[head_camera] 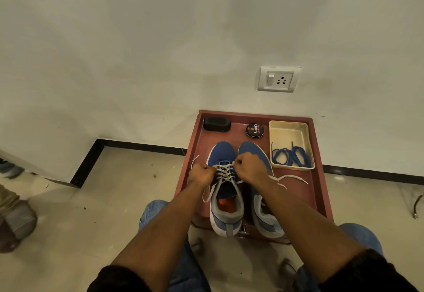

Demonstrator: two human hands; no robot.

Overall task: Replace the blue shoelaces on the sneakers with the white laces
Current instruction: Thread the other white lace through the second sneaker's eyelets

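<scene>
Head view, lower centre: white lace (226, 172) crisscrosses the left sneaker (226, 197) on the red tray (320, 199), left hand (202, 174) and right hand (250, 165) curled, pinching its ends, mid-lacing it seems; next, pull even and thread upward, blue laces (291, 156) binned right.

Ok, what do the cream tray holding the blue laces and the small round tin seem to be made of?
The cream tray looks like moulded plastic: thin rounded walls, dull even sheen. The round tin looks like painted metal, though that's a guess: glossy black lid with printed lettering. The blue laces look like woven fabric cord.
</scene>
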